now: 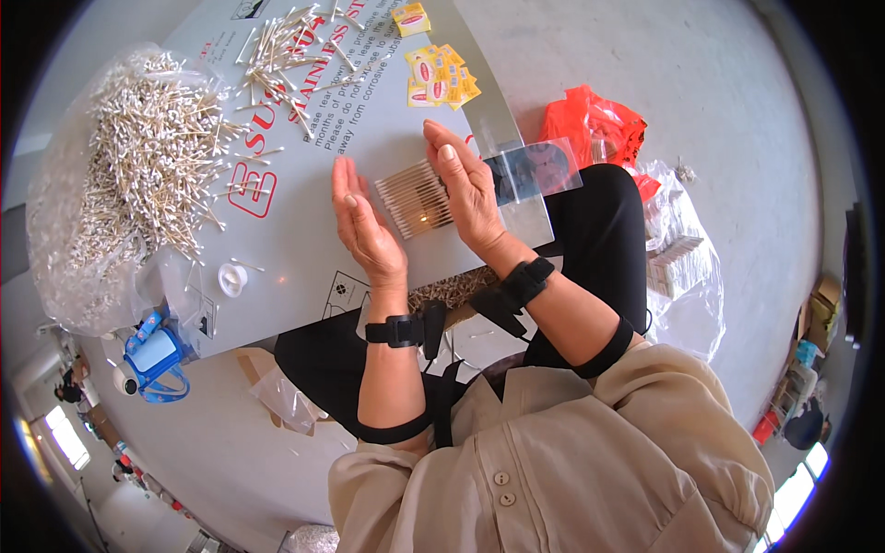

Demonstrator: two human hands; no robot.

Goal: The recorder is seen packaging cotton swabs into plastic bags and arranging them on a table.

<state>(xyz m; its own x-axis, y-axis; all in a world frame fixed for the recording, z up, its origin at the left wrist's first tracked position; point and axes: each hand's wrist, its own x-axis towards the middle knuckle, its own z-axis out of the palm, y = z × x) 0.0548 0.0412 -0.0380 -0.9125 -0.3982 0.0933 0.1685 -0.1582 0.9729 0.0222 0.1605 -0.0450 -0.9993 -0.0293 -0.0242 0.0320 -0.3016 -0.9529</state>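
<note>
A neat row of cotton swabs lies side by side on the grey tabletop, between my two hands. My left hand is upright on its edge at the left of the row, fingers stretched out and holding nothing. At the right end of the row is my right hand, its fingers extended and covering some of the swab ends. Whether either palm touches the swabs I cannot tell. A clear plastic sleeve sticks out past my right hand, over the table's edge.
A large clear bag spills a heap of cotton swabs at the left. Loose swabs and yellow printed cards lie at the back. A small white round container stands near the left edge. Red and clear bags sit at the right.
</note>
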